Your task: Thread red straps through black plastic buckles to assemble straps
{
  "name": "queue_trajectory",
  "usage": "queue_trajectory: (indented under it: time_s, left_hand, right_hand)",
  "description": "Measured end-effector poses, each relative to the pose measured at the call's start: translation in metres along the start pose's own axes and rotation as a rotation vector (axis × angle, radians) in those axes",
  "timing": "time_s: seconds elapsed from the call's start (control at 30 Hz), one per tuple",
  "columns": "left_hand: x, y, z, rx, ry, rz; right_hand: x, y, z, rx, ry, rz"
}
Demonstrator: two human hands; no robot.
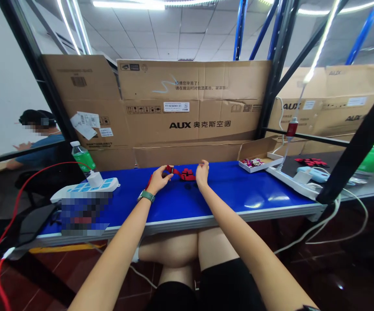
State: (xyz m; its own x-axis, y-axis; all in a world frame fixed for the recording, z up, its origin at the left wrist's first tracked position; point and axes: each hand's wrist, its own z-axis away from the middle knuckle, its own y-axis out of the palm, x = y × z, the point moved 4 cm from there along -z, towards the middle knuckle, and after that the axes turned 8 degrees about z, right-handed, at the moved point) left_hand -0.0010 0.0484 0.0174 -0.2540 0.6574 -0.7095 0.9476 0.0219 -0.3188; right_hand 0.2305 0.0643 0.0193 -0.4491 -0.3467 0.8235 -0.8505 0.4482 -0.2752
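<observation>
On the blue tabletop [174, 203], my left hand [161, 179] has its fingers closed on a red strap [176, 171] with a dark buckle. The strap runs right to a bundled red and black piece [187, 174] lying between my hands. My right hand [202, 173] is raised at the right side of that bundle, with its fingers bent; what its fingertips hold, if anything, is hidden. Small dark bits [188, 186] lie just in front of the bundle. A green watch band is around my left wrist.
A white power strip [86, 188] and green-labelled bottle [82, 156] stand left. An open box [260, 163] with small colourful items and another power strip [293, 183] are at right. Cardboard [190, 129] walls the back. A person [40, 138] sits beyond the left post.
</observation>
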Motion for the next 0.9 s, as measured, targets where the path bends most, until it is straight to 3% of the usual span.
queue_trajectory:
  time_s: [0.03,0.07,0.17,0.23,0.37,0.6,0.9]
  left_hand:
    - [0.002,0.000,0.000,-0.009,-0.001,-0.009]
    - [0.004,0.001,-0.001,-0.013,-0.009,-0.007]
    - [0.013,0.008,-0.002,0.042,-0.060,0.067]
    - [0.018,0.013,-0.002,0.092,-0.096,0.137]
    - [0.018,0.017,-0.002,0.109,-0.164,0.172]
    - [0.004,0.000,-0.004,-0.183,-0.120,-0.153]
    - [0.018,-0.035,-0.002,-0.568,-0.210,-0.113]
  right_hand:
    - [0.003,0.001,0.003,-0.051,-0.053,0.117]
    - [0.007,0.006,0.007,-0.017,-0.138,0.213]
    - [0.020,0.031,0.022,0.279,-0.394,0.374]
    - [0.024,0.040,0.028,0.375,-0.451,0.431]
    - [0.029,0.039,0.032,0.372,-0.478,0.486]
    - [0.042,0.029,0.035,0.257,-0.461,0.379]
    - [0.049,0.021,0.035,0.211,-0.534,0.460]
